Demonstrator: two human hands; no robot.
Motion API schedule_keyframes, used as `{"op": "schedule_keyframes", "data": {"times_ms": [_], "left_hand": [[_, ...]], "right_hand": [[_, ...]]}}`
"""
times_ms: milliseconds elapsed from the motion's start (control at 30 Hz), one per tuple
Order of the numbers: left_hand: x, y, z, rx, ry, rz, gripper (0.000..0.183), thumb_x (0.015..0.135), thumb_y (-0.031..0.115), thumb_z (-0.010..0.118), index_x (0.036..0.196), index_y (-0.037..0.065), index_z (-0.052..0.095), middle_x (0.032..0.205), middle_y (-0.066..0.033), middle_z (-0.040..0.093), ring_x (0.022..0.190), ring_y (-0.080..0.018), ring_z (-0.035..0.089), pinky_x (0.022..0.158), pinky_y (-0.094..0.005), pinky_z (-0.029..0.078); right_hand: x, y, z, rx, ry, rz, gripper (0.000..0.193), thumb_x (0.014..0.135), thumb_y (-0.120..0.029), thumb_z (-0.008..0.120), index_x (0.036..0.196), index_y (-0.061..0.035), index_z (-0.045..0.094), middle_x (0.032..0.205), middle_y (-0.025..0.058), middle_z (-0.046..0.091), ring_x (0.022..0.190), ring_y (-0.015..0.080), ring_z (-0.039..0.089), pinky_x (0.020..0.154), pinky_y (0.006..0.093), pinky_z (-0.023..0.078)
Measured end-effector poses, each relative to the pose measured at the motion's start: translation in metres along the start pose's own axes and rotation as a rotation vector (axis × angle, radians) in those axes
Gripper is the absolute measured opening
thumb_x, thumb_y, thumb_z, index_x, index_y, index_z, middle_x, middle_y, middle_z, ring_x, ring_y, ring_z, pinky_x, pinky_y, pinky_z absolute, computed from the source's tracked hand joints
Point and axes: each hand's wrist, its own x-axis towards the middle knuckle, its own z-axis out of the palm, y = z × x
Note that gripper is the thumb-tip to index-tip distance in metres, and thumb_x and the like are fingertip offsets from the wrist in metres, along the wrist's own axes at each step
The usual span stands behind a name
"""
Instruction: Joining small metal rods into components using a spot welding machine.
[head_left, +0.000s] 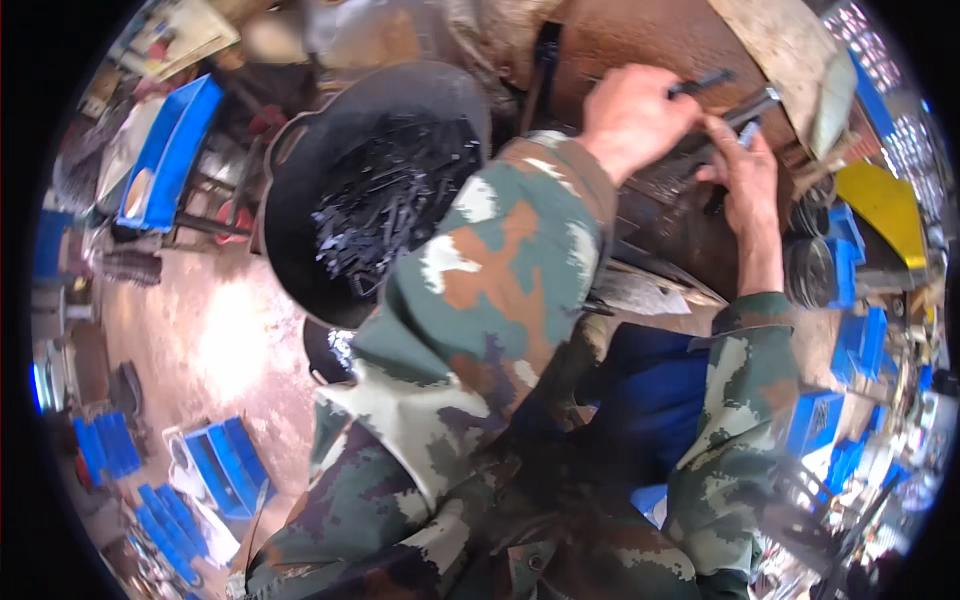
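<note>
Over a worn brown work surface [660,45], my left hand [640,115] is closed, palm down. A short dark rod [712,80] sticks out from its fingers. Beside it on the right, my right hand [748,175] is bent, with thumb and fingers pressed together around something small and pale that I cannot make out. A dark metal bar with a bright end [755,105] lies slanted just beyond these fingertips; whether the hand touches it is unclear. To the left stands a large black pan [290,225] holding many thin dark metal strips [385,200].
A long blue tray [170,150] sits at the far left, and blue bins [228,465] stand on the floor lower left. Round dark coils [810,270], a yellow panel [880,210] and more blue bins [860,345] are on the right. A second dark vessel [325,350] is below the pan.
</note>
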Motion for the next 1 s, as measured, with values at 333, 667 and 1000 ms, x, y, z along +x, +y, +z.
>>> {"op": "schedule_keyframes", "data": {"times_ms": [333, 667, 1000], "left_hand": [[0.001, -0.017, -0.008, -0.037, -0.271, -0.096, 0.034, 0.086, 0.036, 0.067, 0.077, 0.004, 0.071, 0.062, -0.0017, 0.059, 0.059, -0.0118, 0.052, 0.059, -0.0304, 0.042], [0.000, -0.042, -0.003, 0.302, -0.520, -0.148, 0.027, 0.088, 0.031, 0.066, 0.095, 0.006, 0.073, 0.075, -0.0120, 0.068, 0.072, -0.0261, 0.064, 0.072, -0.0397, 0.049], [0.000, -0.084, 0.015, 0.235, -0.667, -0.155, 0.021, 0.091, 0.021, 0.063, 0.095, 0.002, 0.072, 0.067, -0.0034, 0.060, 0.061, -0.0094, 0.053, 0.053, -0.0302, 0.042]], "right_hand": [[-0.102, 0.006, -0.020, -0.577, -0.462, -0.535, 0.028, 0.076, -0.006, 0.076, 0.102, -0.0059, 0.065, 0.094, 0.0092, 0.066, 0.085, 0.0271, 0.065, 0.073, 0.0347, 0.052], [-0.128, 0.023, -0.027, -0.764, -0.652, -0.394, 0.040, 0.070, 0.003, 0.068, 0.109, -0.0065, 0.067, 0.112, 0.0087, 0.064, 0.109, 0.0312, 0.061, 0.090, 0.0391, 0.053], [-0.080, 0.007, -0.032, -0.047, -0.079, 0.238, 0.023, 0.096, -0.018, 0.062, 0.111, 0.0003, 0.062, 0.101, 0.0093, 0.068, 0.058, 0.0083, 0.055, 0.049, 0.0238, 0.050]]}}
